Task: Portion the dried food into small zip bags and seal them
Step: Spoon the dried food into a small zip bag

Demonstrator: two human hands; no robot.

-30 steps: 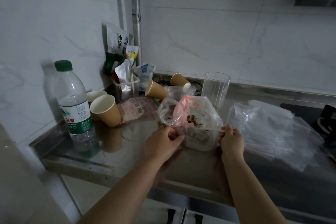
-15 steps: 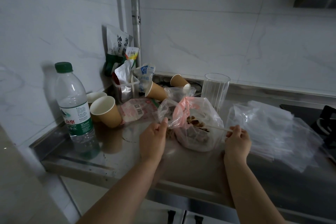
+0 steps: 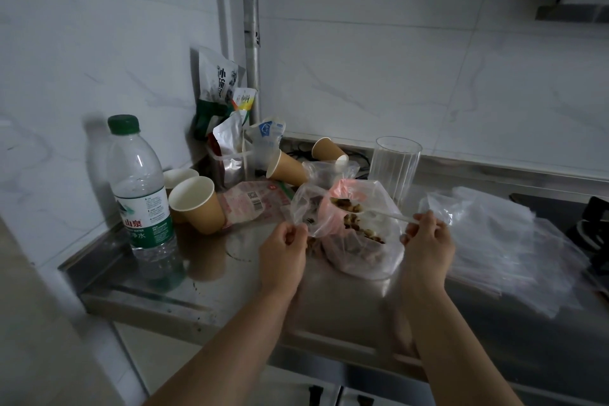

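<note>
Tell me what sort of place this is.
Probably a home kitchen: a stainless steel counter against marble-look wall tiles, a range hood at upper right, with paper cups and snack packets.

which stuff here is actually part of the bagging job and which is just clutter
In use:
- small zip bag, pinched by left hand
- spoon of dried food, held by right hand
- big food bag
- pile of empty zip bags

Lying about:
- water bottle
- paper cups
- clear tumbler
- snack packets

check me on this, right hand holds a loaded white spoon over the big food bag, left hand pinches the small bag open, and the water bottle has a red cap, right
Not quite: the head view shows the water bottle has a green cap. The rest stands.
</note>
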